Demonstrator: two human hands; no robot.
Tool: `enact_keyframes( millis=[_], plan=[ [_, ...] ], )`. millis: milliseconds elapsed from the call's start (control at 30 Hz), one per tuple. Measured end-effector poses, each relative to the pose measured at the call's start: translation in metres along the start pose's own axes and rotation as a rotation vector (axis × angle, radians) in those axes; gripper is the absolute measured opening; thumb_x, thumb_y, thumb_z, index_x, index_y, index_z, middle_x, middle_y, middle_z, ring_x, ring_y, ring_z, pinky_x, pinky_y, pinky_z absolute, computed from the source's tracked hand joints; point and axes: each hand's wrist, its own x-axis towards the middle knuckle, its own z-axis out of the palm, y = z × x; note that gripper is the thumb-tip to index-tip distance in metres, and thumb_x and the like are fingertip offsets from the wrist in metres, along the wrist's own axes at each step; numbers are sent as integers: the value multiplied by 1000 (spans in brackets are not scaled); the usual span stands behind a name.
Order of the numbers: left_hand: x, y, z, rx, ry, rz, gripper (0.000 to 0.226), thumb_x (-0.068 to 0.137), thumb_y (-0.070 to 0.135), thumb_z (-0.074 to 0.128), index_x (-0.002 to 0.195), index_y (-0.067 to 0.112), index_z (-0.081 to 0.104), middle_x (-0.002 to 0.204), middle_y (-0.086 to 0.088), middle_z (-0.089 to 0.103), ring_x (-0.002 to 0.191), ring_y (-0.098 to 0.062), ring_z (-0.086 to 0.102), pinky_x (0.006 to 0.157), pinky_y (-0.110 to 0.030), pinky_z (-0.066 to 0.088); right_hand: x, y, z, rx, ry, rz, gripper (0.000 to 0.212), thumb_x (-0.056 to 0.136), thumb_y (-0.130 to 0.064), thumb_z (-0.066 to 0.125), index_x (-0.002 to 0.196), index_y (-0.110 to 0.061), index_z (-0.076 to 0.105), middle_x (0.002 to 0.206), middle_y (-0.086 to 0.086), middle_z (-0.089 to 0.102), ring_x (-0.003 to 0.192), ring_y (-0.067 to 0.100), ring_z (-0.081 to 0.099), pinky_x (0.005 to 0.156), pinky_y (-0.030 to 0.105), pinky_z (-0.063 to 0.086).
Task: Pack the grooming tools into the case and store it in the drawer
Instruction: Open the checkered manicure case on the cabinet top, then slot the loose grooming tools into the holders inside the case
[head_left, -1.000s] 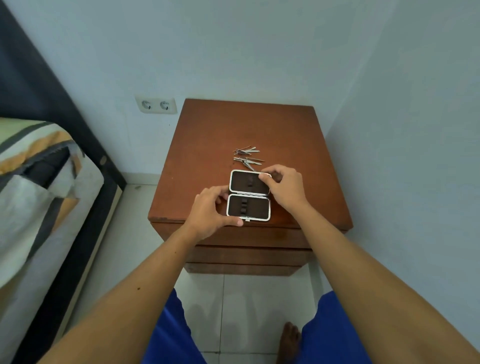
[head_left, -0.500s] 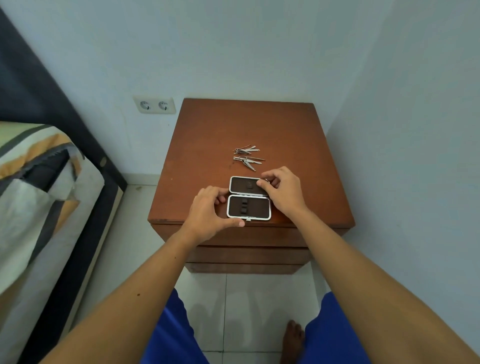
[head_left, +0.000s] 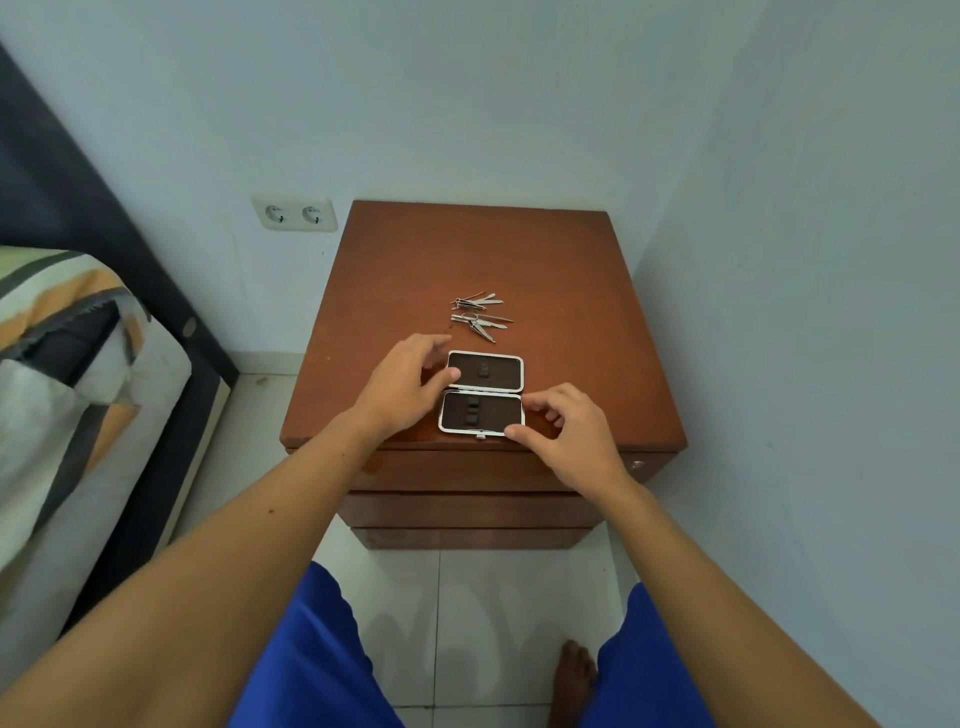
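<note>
A small case (head_left: 483, 395) with a silver rim and dark lining lies open flat near the front edge of a brown wooden nightstand (head_left: 571, 312). My left hand (head_left: 405, 384) is at the case's left side, thumb touching the far half's left edge. My right hand (head_left: 566, 431) is at the right side of the near half, fingertips on its rim near the clasp. Beyond the case lie several metal grooming tools (head_left: 480, 317) in two small heaps. The drawer fronts (head_left: 467, 473) below the top are closed.
A bed with a patterned cover (head_left: 78, 374) stands at the left with a dark headboard. A double wall socket (head_left: 294, 213) sits left of the nightstand. A wall runs close along the right. My knees in blue shorts and a bare foot (head_left: 571, 680) are over the tiled floor.
The case's lid has gone down flat. My left hand shifted from the near half up to the far half's left edge, and my right hand moved from the far half down to the near half's right corner.
</note>
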Motion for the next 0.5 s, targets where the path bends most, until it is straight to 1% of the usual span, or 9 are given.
enact_keyframes(
  millis=[67, 133, 167, 267, 300, 367, 433, 467, 500],
  plan=[
    [10, 2, 2, 71, -37, 19, 50, 101, 29, 69, 149, 20, 57, 137, 0, 64, 114, -12, 53, 106, -35, 46, 0, 0, 1, 5, 12, 17, 42, 82, -40, 86, 118, -22, 76, 108, -8, 65, 96, 8, 57, 77, 7, 38],
    [17, 3, 5, 101, -53, 18, 45, 100, 30, 70, 143, 22, 63, 130, 1, 63, 114, -19, 53, 104, -44, 48, 1, 0, 1, 9, 13, 23, 40, 82, -38, 87, 117, -22, 77, 107, -8, 66, 93, 8, 58, 76, 6, 39],
    [18, 3, 6, 109, -63, 10, 42, 99, 31, 71, 140, 22, 65, 128, 1, 62, 116, -21, 53, 103, -46, 49, 3, 2, 0, 14, 10, 23, 39, 82, -37, 87, 116, -22, 77, 107, -8, 66, 91, 7, 58, 75, 6, 40],
    [17, 2, 2, 132, -86, -28, 41, 96, 37, 74, 134, 23, 68, 126, 3, 60, 118, -20, 56, 100, -43, 52, 7, 7, -2, 44, 19, 46, 36, 80, -32, 90, 113, -23, 79, 101, -9, 66, 83, 6, 60, 74, 9, 43],
    [14, 1, 0, 135, -81, -43, 40, 95, 39, 76, 130, 23, 69, 123, 4, 61, 114, -18, 58, 97, -40, 53, 10, 7, -3, 49, 28, 58, 35, 79, -30, 90, 112, -22, 80, 99, -8, 66, 80, 7, 60, 74, 12, 45],
    [5, -3, -6, 126, -54, -92, 32, 90, 43, 80, 115, 25, 71, 111, 7, 62, 101, -15, 60, 85, -35, 53, 17, 8, -4, 42, 38, 86, 29, 80, -27, 90, 107, -20, 81, 95, -5, 68, 74, 9, 60, 72, 14, 47],
    [-8, -9, -11, 99, -22, -156, 27, 85, 46, 84, 97, 27, 68, 99, 11, 64, 89, -12, 61, 72, -31, 48, 27, 4, -5, -5, 29, 107, 17, 84, -27, 87, 99, -22, 82, 90, -5, 69, 70, 6, 59, 68, 9, 43],
    [-15, -13, -12, 84, -10, -189, 26, 85, 47, 84, 90, 28, 67, 93, 13, 67, 85, -10, 63, 69, -31, 47, 33, 2, -5, -38, 20, 117, 11, 85, -29, 85, 95, -24, 82, 88, -6, 70, 70, 5, 58, 68, 9, 43],
    [-22, -17, -13, 61, -3, -218, 25, 85, 47, 84, 85, 29, 67, 88, 14, 69, 82, -9, 65, 67, -31, 49, 39, 0, -5, -70, 10, 122, 7, 87, -31, 83, 92, -26, 83, 87, -7, 71, 72, 6, 58, 70, 13, 45]
  ],
)
